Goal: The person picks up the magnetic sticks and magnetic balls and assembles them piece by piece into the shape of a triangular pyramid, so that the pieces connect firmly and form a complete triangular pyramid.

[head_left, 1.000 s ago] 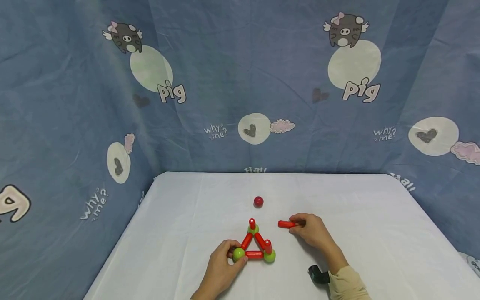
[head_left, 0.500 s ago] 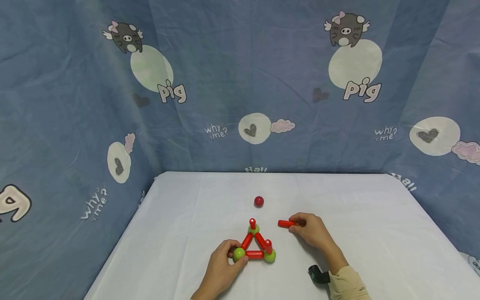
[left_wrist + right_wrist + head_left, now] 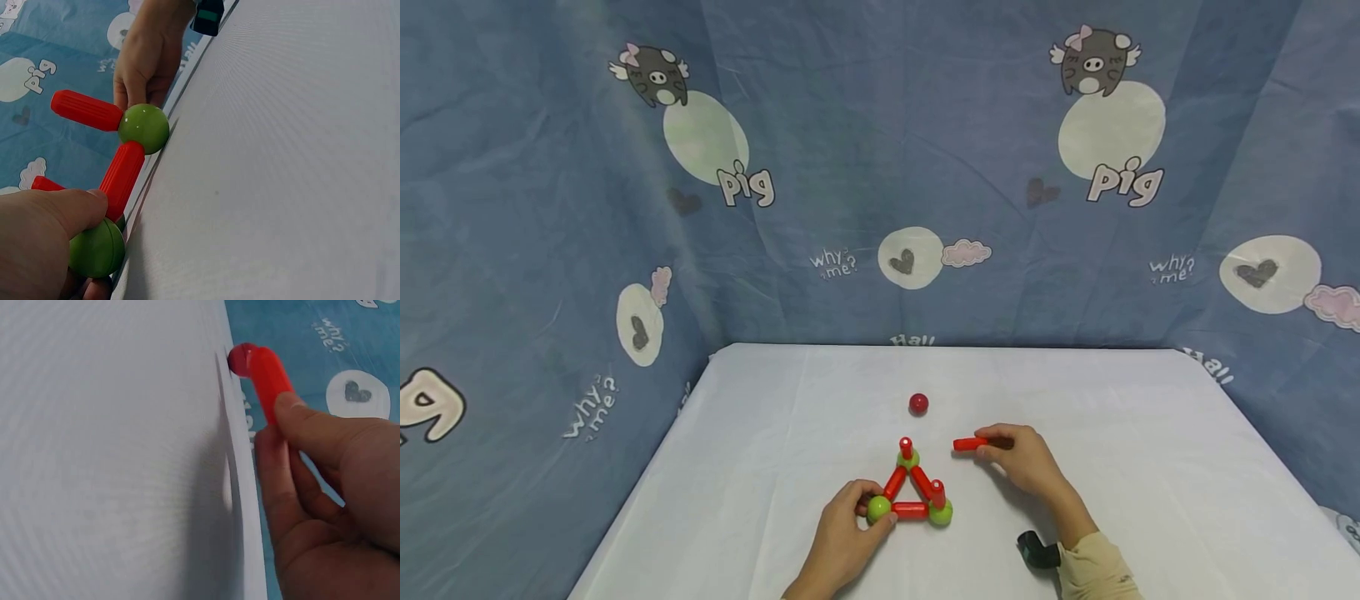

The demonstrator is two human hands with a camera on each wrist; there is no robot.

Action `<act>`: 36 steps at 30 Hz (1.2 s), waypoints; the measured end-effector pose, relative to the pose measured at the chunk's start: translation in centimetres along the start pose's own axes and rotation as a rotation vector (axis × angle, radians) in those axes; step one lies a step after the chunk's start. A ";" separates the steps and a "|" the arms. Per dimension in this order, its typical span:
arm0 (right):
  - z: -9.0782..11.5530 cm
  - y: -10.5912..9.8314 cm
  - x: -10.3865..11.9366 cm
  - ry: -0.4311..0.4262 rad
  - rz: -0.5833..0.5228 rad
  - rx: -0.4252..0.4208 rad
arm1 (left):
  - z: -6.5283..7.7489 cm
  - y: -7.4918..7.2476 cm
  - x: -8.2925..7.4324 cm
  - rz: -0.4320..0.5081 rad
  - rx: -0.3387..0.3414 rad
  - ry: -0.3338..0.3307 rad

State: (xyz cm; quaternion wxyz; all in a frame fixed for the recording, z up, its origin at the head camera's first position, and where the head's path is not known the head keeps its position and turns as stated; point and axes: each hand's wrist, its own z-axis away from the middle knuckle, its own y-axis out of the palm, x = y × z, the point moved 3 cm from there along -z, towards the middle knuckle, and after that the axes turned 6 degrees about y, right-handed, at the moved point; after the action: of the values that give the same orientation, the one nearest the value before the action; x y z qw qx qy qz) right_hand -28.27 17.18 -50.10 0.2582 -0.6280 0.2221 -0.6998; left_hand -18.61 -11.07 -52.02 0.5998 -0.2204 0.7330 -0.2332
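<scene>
A triangle of red rods joined by green balls lies on the table, with one red rod standing up from the far ball and another from the right ball. My left hand grips the triangle's left green ball between thumb and fingers. To the right of the triangle, my right hand pinches a loose red rod between thumb and fingertips, its free end pointing left. The rod's other end is mostly hidden by the fingers.
Beyond the triangle a red ball sits alone on the white table. A black wrist device is by the right sleeve. Behind the table's far edge hangs a blue printed cloth.
My right hand has shifted slightly left and up with the red rod, whose free end now tips a little differently. The left hand and the triangle stay in place.
</scene>
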 end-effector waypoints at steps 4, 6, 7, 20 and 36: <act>0.1 -0.2 0.1 -0.009 -0.055 0.004 | 0.0 0.0 0.0 0.000 0.006 -0.005; 0.1 -0.3 0.2 -0.012 -0.083 0.007 | 0.0 0.0 0.0 0.002 0.009 -0.009; 0.1 -0.4 0.3 -0.015 -0.097 0.009 | 0.0 0.0 0.0 0.003 0.009 -0.010; 0.2 -1.1 1.5 -0.030 -0.220 0.016 | 0.0 -0.1 -0.2 -0.004 0.013 -0.031; 1.0 -2.0 3.7 -0.047 -0.266 0.005 | 0.1 -0.1 -0.2 0.007 -0.004 0.016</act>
State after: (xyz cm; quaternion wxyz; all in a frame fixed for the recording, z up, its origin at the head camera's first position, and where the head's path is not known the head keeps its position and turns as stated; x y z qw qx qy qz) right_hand -27.75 16.35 -45.84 0.1700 -0.6673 0.1290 -0.7135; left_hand -18.48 -11.02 -51.87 0.5941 -0.2171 0.7392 -0.2313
